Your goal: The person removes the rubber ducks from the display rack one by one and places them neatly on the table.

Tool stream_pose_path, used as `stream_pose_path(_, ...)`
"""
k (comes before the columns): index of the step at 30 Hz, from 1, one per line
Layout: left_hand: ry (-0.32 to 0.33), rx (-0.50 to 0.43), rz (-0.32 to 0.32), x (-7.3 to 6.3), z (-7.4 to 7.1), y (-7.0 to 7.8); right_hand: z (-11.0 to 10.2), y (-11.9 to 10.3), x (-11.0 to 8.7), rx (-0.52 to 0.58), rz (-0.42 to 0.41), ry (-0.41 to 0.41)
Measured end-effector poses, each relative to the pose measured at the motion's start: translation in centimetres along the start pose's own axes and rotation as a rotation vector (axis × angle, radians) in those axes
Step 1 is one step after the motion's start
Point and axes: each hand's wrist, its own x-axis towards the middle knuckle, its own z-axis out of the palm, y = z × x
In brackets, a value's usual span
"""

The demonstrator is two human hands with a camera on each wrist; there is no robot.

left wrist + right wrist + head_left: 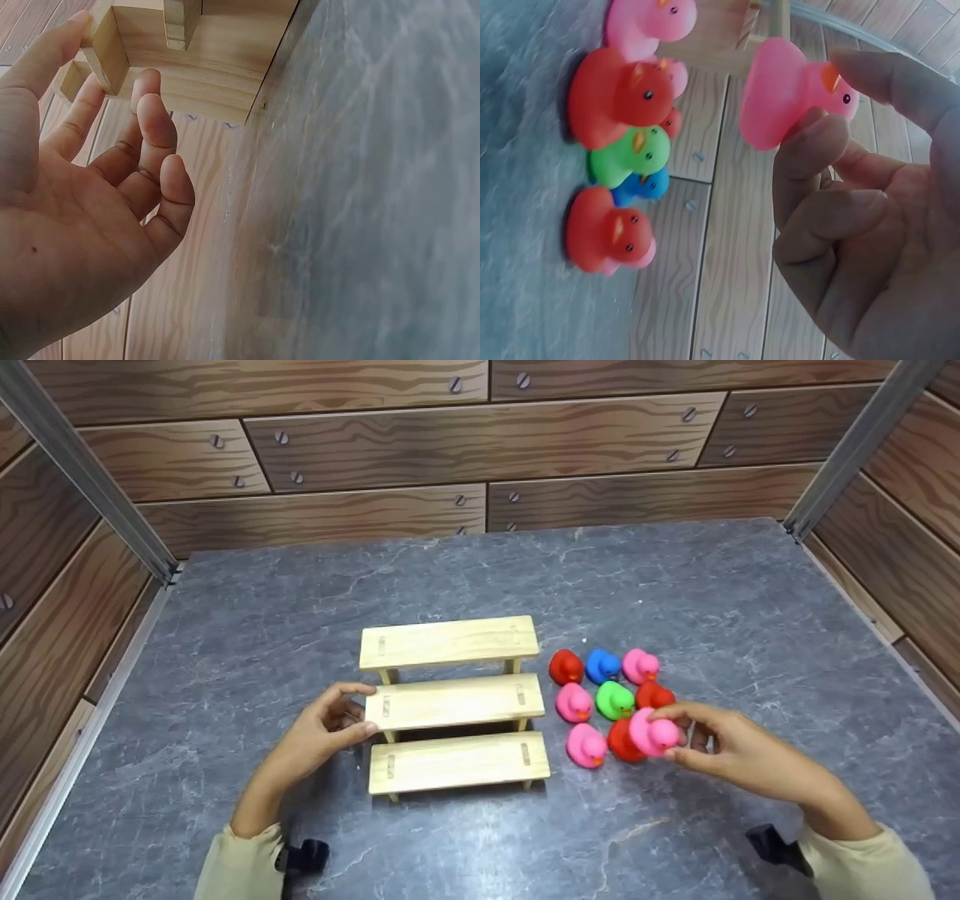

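Observation:
My right hand (pixel 739 750) pinches a pink rubber duck (pixel 776 97) between thumb and fingers, raised off the table in the right wrist view. From the head view it overlaps a red duck (pixel 622 741). With thumb and forefinger my left hand (pixel 307 735) grips the left end of the middle tier of a three-tier wooden step stand (pixel 457 703); its other fingers are curled loosely beside the wood (pixel 135 75). Right of the stand, the other rubber ducks sit in rows, among them a green duck (pixel 615 701), a blue duck (pixel 603 666) and a pink duck (pixel 586 746).
A grey marble-patterned tabletop (pixel 480 847) lies under everything. Wood-print panels (pixel 480 442) wall the back and both sides, with metal posts (pixel 855 450) at the back corners. The stand's tiers (pixel 450 641) stand lengthwise, one behind another.

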Motion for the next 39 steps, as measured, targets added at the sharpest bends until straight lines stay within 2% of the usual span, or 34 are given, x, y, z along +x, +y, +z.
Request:
stream_pose_path(13, 0.008, 0.012, 0.001, 0.0, 0.0, 0.0, -0.6, 2.4, -0.6, -0.032, 0.082, -0.029)
stream_pose_path(22, 0.011, 0.007, -0.003, -0.2, 0.0, 0.2, -1.0, 3.1, -0.3, -0.078, 0.146, -0.051)
stream_pose_path(27, -0.004, -0.003, 0.007, -0.1, 0.0, 0.1, -0.9, 3.6, -0.3, -0.101, 0.15, -0.044)
stream_pose_path(39, 0.008, -0.001, 0.013, 0.0, 0.0, 0.0, -0.6, 4.6, -0.1, -0.058, 0.214, -0.1)
